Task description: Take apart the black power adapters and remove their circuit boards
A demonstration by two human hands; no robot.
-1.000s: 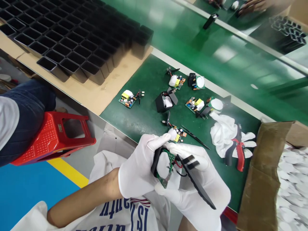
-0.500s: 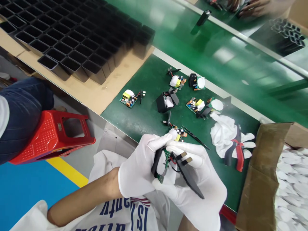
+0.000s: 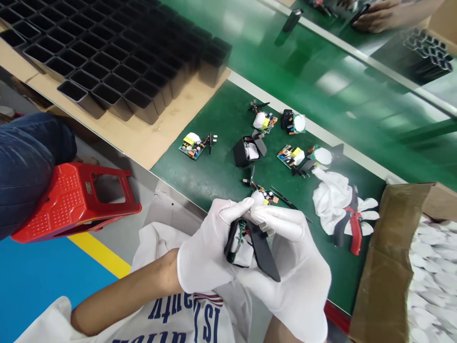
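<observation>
White gloves cover both hands, which meet around a black power adapter case (image 3: 228, 251) near the table's front edge. My left hand (image 3: 209, 252) is wrapped round the case from the left. Inside its open mouth sit a green circuit board (image 3: 242, 227) and a white pad (image 3: 244, 252). My right hand (image 3: 296, 267) is closed on the black plug cover (image 3: 264, 252), which stands tilted at the mouth, its metal pins partly behind the fingers. Red and black wires run between cover and board. Just beyond the fingers lie another circuit board (image 3: 266, 196) and black tweezers (image 3: 285, 199).
Several circuit boards with plugs (image 3: 193, 145) and a filled case (image 3: 246, 151) lie across the green table (image 3: 214, 176). Rows of black cases (image 3: 143, 102) stand on cardboard at left. Red-handled pliers (image 3: 355, 228) rest on a white glove (image 3: 330, 193). A carton (image 3: 383, 267) holds white pads. Across, another person's hand (image 3: 385, 16) shows.
The board and white pad sit deeper in the case. The plug cover has swung closer to the case mouth, and my right fingers have shifted over its pins.
</observation>
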